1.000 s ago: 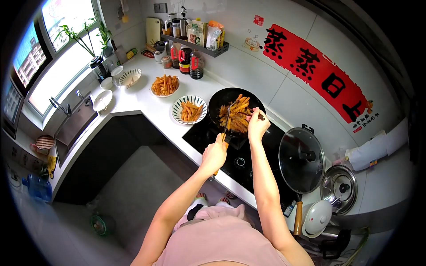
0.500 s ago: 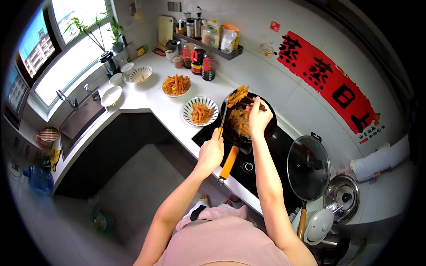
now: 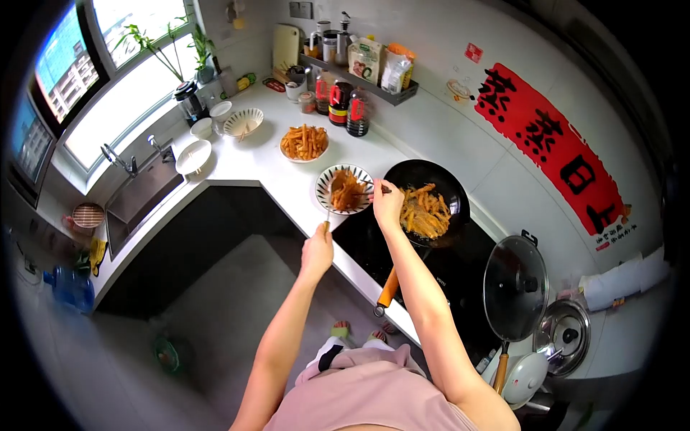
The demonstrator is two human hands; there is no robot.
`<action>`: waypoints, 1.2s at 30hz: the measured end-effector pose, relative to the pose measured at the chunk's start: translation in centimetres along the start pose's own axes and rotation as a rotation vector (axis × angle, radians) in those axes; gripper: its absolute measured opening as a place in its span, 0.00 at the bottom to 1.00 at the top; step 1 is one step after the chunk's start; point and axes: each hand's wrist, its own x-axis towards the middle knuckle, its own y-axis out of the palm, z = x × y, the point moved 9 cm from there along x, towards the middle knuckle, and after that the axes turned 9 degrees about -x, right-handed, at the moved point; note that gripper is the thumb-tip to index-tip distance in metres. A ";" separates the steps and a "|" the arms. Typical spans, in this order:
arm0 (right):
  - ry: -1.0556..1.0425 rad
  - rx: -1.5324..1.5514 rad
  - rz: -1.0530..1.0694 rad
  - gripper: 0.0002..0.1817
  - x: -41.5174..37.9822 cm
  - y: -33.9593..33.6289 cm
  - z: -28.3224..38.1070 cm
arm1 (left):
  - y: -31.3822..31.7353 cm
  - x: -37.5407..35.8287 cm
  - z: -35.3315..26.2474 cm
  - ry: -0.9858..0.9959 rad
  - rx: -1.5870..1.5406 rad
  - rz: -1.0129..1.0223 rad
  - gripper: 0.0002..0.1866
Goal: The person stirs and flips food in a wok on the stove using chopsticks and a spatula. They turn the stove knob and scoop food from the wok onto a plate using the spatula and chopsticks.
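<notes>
My left hand (image 3: 317, 253) is closed round the handle of a strainer (image 3: 330, 208), whose head is over the striped bowl (image 3: 321, 178). Golden-brown fried pieces (image 3: 346, 190) are at this bowl; which lie in the strainer and which in the bowl I cannot tell. Dark chopsticks (image 3: 368, 188) are held in my right hand (image 3: 388, 203), their tips at the pieces. Right of that hand, more fried pieces (image 3: 425, 212) sit in bubbling oil in the black wok (image 3: 460, 192).
A bowl heaped with fried pieces (image 3: 303, 143) stands behind the striped bowl. The wok's orange handle (image 3: 388, 289) sticks out over the counter's front edge. A glass lid (image 3: 514, 287) stands right of the hob (image 3: 460, 287). Sauce bottles (image 3: 357, 118) line the wall.
Both hands have moved left from above the wok to the striped bowl, with the strainer, chopsticks and lifted fried pieces. The view has shifted slightly.
</notes>
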 end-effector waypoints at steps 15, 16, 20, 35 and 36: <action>-0.340 -0.390 -0.062 0.08 4.1 -21.7 -0.3 | 3.4 0.2 -15.0 0.376 0.175 0.287 0.17; -0.430 -0.426 0.014 0.08 4.0 -20.3 0.8 | 4.2 0.7 -15.9 0.380 0.175 0.283 0.17; -0.469 -0.415 0.078 0.08 5.4 -18.4 0.4 | 7.2 2.8 -17.6 0.444 0.390 0.294 0.16; -0.046 -0.243 0.150 0.11 5.5 -25.7 -1.1 | 7.2 2.2 -26.2 0.453 0.983 0.549 0.12; 0.015 -0.233 0.155 0.11 5.7 -26.5 -1.3 | 7.6 2.3 -26.3 0.452 0.984 0.548 0.12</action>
